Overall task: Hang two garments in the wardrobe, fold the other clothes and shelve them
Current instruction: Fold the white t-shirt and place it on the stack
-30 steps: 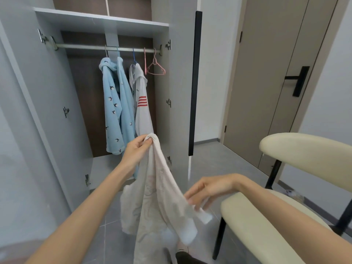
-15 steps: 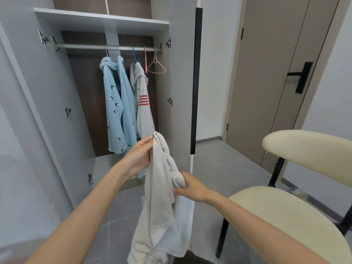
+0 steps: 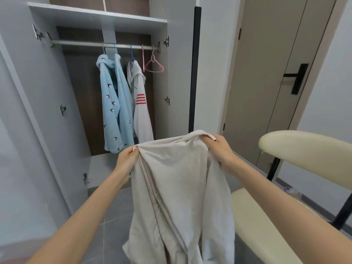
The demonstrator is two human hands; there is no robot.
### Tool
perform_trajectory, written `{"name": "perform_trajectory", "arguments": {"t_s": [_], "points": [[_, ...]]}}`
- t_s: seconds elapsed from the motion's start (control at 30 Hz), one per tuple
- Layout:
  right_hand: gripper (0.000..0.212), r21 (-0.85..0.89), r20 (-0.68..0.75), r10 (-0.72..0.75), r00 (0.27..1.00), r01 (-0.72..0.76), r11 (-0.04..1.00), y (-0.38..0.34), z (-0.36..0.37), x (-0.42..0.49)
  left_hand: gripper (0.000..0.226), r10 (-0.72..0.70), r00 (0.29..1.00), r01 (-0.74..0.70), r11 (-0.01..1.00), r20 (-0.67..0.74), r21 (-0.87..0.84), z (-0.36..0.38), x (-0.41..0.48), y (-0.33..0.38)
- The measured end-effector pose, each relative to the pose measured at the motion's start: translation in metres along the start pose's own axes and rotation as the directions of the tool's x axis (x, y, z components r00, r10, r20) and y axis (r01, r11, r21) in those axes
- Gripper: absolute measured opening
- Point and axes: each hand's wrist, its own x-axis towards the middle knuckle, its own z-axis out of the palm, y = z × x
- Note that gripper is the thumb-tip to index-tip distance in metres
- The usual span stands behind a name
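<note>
Before the open wardrobe (image 3: 43, 82), I hold a beige garment (image 3: 177, 187) up by its top edge. The left hand (image 3: 126, 159) has its fingers (image 3: 133, 152) curled round a bunched corner, and the right hand (image 3: 219, 149) has its fingers (image 3: 206, 139) pinched over a folded rim of cloth. The rest of the garment hangs between my forearms in long creases, its lower part out of view. On the rail (image 3: 85, 42) a blue bird-print garment (image 3: 112, 111) and a white garment with red stripes (image 3: 142, 117) already hang, beside a bare pink hanger (image 3: 153, 63), so I judge the hanging part done and this piece one to be folded. To do it well, I would draw the hands apart until the top edge runs taut and level. I would also check that each grip sits on a true corner or shoulder, not a gather, and let the creases drop out. The cream chair (image 3: 257, 225) just beside my right arm offers its seat for laying the cloth flat. A twisted panel folded in now would likely give a lumpy stack on the shelf (image 3: 95, 16).
</note>
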Motion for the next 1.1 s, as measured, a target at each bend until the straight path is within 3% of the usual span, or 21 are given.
{"name": "perform_trajectory", "arguments": {"t_s": [0.17, 0.33, 0.43, 0.53, 0.67, 0.83, 1.0, 1.1], "points": [[0.025, 0.024, 0.078, 0.038, 0.996, -0.04, 0.999, -0.017, -0.003, -0.004, 0.022, 0.064, 0.997, -0.06, 0.996, -0.05, 0.064, 0.008, 0.001, -0.002], [0.019, 0.106, -0.11, 0.104, 0.988, -0.092, 0.99, -0.009, -0.009, 0.007, 0.019, 0.272, 0.961, -0.276, 0.928, 0.053, 0.25, 0.005, -0.005, 0.001], [0.014, -0.14, -0.146, 0.039, 0.988, -0.06, 0.988, 0.007, -0.011, 0.012, 0.019, 0.33, 0.925, -0.376, 0.861, 0.187, 0.341, 0.014, -0.01, 0.015], [0.026, -0.382, -0.039, 0.007, 0.999, -0.021, 0.924, 0.022, -0.003, 0.006, 0.022, 0.311, 0.906, -0.399, 0.851, 0.286, 0.341, 0.033, -0.016, 0.034], [0.039, -0.292, 0.091, -0.043, 0.995, 0.068, 0.954, 0.03, 0.018, -0.017, 0.025, 0.187, 0.954, -0.243, 0.941, 0.235, 0.235, 0.059, -0.019, 0.046], [0.041, -0.261, 0.188, 0.011, 0.982, 0.04, 0.964, 0.064, 0.038, -0.051, 0.018, 0.044, 0.984, -0.029, 0.995, 0.175, -0.091, 0.071, -0.015, 0.054], [0.023, -0.363, 0.367, 0.04, 0.929, 0.103, 0.926, 0.089, 0.06, -0.065, 0.009, -0.016, 0.973, 0.125, 0.874, 0.23, -0.469, 0.072, -0.012, 0.071], [0.041, -0.414, 0.291, -0.088, 0.953, 0.209, 0.886, 0.078, 0.061, -0.057, 0.021, 0.019, 0.973, 0.115, 0.822, 0.228, -0.558, 0.067, -0.007, 0.073]]}}
